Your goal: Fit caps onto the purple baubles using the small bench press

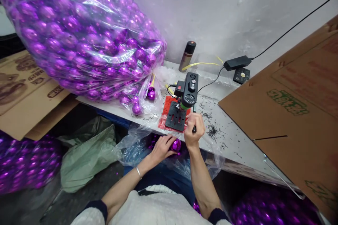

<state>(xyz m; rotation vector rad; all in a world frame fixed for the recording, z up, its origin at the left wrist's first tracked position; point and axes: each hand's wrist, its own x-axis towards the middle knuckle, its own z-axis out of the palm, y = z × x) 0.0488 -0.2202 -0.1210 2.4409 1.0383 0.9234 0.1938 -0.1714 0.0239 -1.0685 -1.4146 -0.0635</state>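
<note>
My left hand (pixel 161 147) has its fingers closed round a shiny purple mirrored ball (pixel 176 144), just off the table's front edge. Wrapped in my right hand (pixel 195 125) is a dark handle (pixel 194 129), whose end shows below the fist; how it joins the machine is hidden. Beside that fist stands a small black benchtop machine (pixel 192 89) with round vents and a slotted base plate (pixel 174 117). Under the plate lies a red sheet (pixel 163 123). More purple balls show below my left hand, over clear plastic (pixel 137 146).
A big clear bag of purple balls (pixel 87 38) fills the left of the table (pixel 232 126). Cardboard boxes (pixel 295 112) stand on the right and others at left. A spray can (pixel 187 56), a power adapter (pixel 237 63) and scattered black bits (pixel 212 130) are on the tabletop.
</note>
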